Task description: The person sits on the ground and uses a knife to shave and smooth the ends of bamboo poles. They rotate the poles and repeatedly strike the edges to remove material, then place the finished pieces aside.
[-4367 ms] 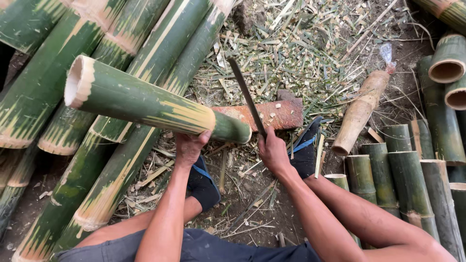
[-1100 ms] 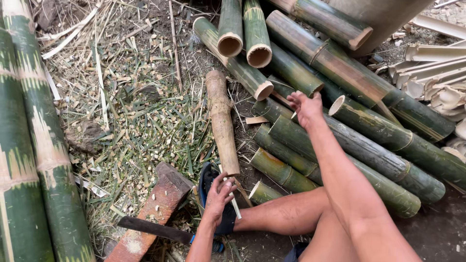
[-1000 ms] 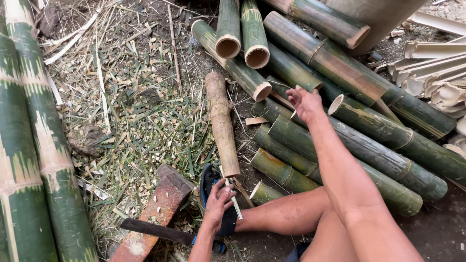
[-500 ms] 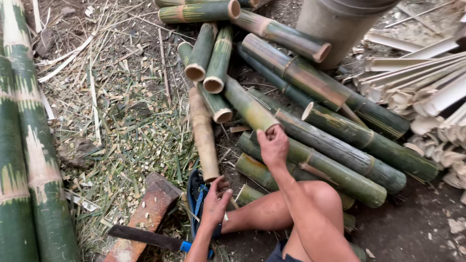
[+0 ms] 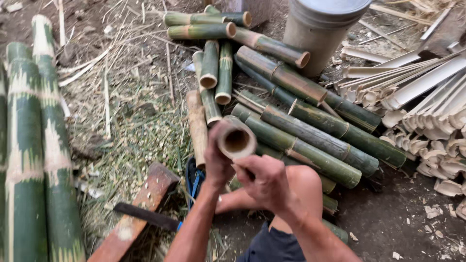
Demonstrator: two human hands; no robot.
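Both the left hand (image 5: 217, 162) and right hand (image 5: 266, 180) grip one short bamboo section (image 5: 236, 139), hollow end up. It is lifted but uncut; the machete (image 5: 145, 217) lies untouched, lower left of the grip.

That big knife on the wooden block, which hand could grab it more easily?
Probably the left hand: the knife lies on the block at the person's left, just below that arm. The right hand grips the bamboo piece farther away.

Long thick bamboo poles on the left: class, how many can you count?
2. The shorter pole lies by the left edge; the longer pole lies beside it on its right. A third may be cut off at the edge.
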